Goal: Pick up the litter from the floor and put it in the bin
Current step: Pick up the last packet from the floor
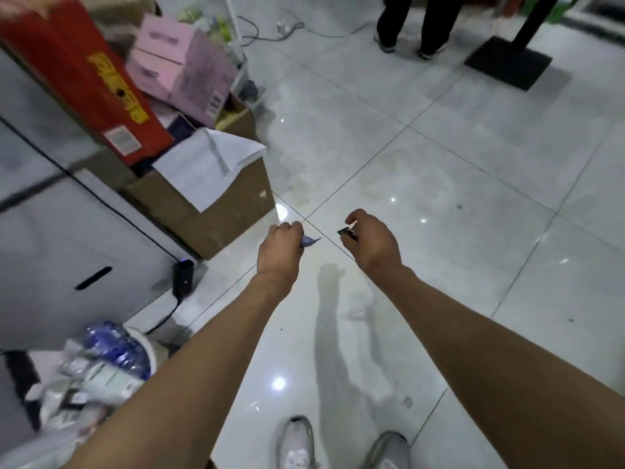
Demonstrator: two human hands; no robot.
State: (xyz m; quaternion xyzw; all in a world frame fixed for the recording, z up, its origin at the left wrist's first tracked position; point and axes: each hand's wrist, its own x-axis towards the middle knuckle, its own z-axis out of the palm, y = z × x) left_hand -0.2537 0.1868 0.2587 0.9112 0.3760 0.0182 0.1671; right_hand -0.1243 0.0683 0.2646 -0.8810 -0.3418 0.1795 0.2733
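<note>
Head view. Left hand [279,247]: fingers curled, pinching a small bluish-grey crumpled scrap of wrapper [309,241] above the glossy white tiled floor [439,184]. Right hand [370,240]: fingers curled, pinching a small dark flat wrapper piece [348,233]. Both hands held out, apart, at mid-scene. White round bin [101,363], near left, heaped with plastic and paper waste. Brown cardboard box [216,201], left, holding white paper. Grey shoes [341,446], near edge.

Bare forearms [209,350], pale grey trainers [296,441] on both feet
</note>
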